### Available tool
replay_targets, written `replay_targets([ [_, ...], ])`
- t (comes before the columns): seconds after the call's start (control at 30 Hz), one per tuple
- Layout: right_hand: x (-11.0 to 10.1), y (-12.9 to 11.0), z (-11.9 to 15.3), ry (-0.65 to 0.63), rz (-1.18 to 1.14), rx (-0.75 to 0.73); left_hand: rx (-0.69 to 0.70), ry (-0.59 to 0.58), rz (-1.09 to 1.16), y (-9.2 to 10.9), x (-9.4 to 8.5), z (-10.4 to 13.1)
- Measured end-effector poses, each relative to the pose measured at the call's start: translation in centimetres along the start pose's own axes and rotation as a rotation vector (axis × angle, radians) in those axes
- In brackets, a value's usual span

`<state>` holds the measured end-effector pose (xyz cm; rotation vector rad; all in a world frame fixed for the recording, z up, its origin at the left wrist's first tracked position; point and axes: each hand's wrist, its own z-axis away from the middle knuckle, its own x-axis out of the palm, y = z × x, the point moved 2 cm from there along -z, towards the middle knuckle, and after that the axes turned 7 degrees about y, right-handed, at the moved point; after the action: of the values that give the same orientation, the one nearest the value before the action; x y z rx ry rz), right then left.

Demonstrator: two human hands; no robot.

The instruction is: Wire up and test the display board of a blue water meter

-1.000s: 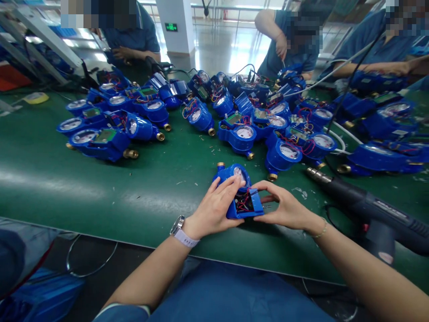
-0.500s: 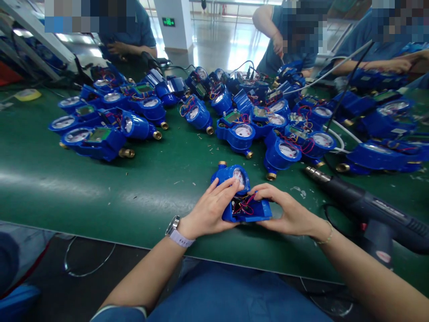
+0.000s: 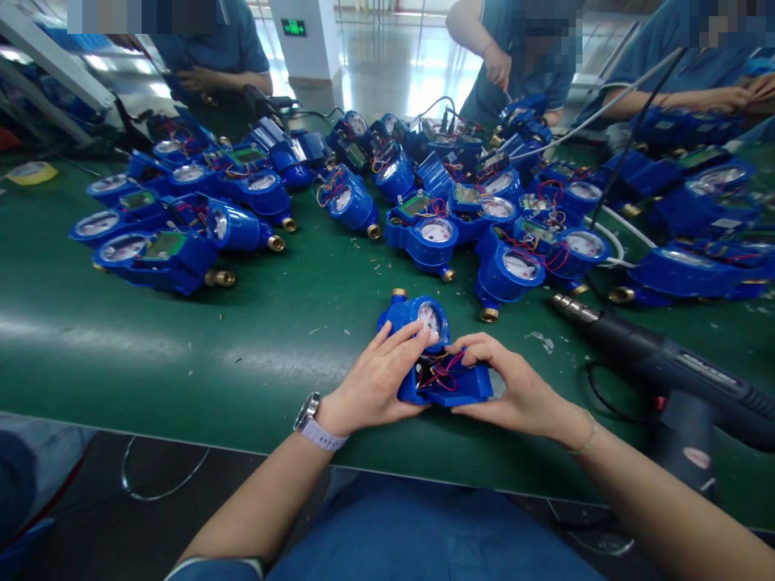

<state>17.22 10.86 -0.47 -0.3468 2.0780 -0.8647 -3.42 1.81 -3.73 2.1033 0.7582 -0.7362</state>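
Blue meter (image 3: pixel 437 346) lies between left hand (image 3: pixel 379 375), gripping partly across its dial (image 3: pixel 429 313), and right hand (image 3: pixel 514 383), clasping its box (image 3: pixel 469 389), perhaps touching wires (image 3: pixel 446 373).

Centre of frame: we note a glossy blue plastic meter (image 3: pixel 439 349) with a round white dial (image 3: pixel 429 313), thin red-pink wires (image 3: pixel 446 373) and a brass-gold threaded fitting (image 3: pixel 399 294). Beneath, we record a smooth deep-green tabletop (image 3: pixel 272 323), pale sheen at left. Lower centre: flat pale-lilac watch strap (image 3: pixel 325 436). Right: black plastic heat gun (image 3: pixel 657 367), silvery metal nozzle (image 3: pixel 574 308). Upper left: yellow tape roll (image 3: pixel 30 177); rectangular green sign (image 3: pixel 294 28), lighter markings.
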Motion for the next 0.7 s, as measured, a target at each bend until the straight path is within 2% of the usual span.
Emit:
replay_targets([
  [0.27,-0.5,0.6,0.0,-0.007,-0.126,0.087,-0.014,-0.012,0.026,0.1,-0.3,-0.1],
  [0.47,-0.6,-0.2,0.2,-0.06,-0.052,0.094,0.03,-0.052,-0.043,0.5,-0.4,-0.3],
  [0.53,-1.2,-0.6,0.7,-0.071,-0.018,0.143,0.029,-0.043,-0.071,0.7,-0.3,-0.3],
  [0.6,-2.6,-0.3,1.9,0.027,-0.021,0.248,0.021,-0.038,-0.087,0.9,-0.2,-0.3],
  [0.63,-3.6,0.1,2.9,0.138,-0.036,0.311,0.016,-0.036,-0.09,1.0,-0.2,-0.3],
  [0.7,-6.4,1.5,6.2,0.479,0.017,0.465,0.004,-0.028,-0.077,1.1,-0.2,-0.4],
])
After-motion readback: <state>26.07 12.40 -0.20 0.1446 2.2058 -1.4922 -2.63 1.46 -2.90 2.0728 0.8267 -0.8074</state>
